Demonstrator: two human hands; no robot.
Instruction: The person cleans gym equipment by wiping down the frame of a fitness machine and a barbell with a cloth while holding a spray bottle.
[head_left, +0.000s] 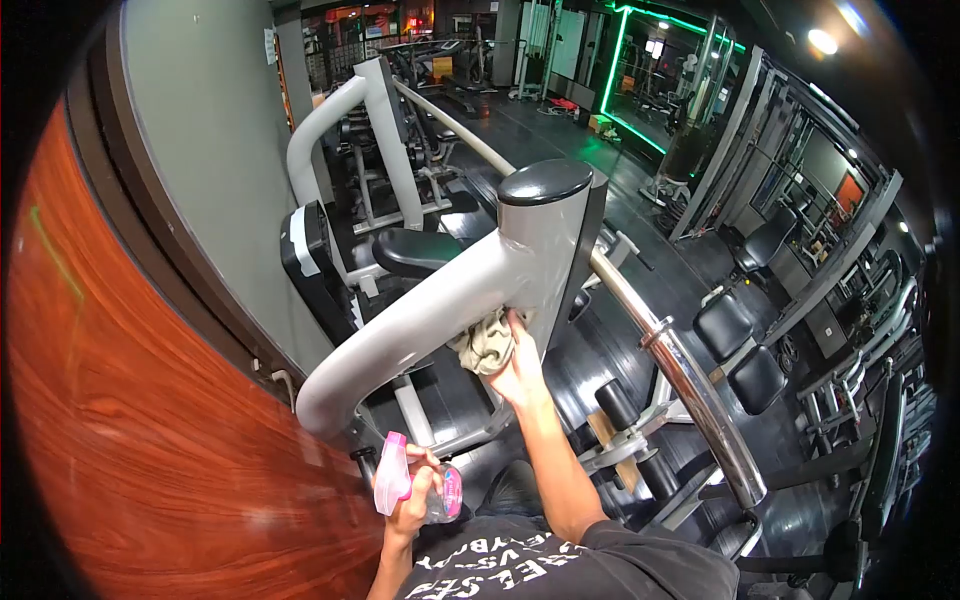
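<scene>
My right hand [521, 372] is closed on a crumpled, patterned cloth [486, 345]. It presses the cloth against the underside of a thick grey frame tube [420, 310], close to where the tube joins an upright post with a black cap [546, 181]. Lower down, near my body, my left hand [412, 508] grips a spray bottle [446, 494] with a pink trigger head and a clear body with a pink label. Part of the cloth is hidden behind my fingers and the tube.
A chrome bar [700, 410] sticks out toward me on the right. Close on the left stands a reddish wooden door [150, 430] beside a grey wall. A padded black seat [415, 252] sits behind the tube. More gym machines and a green-lit mirror [665, 80] fill the background.
</scene>
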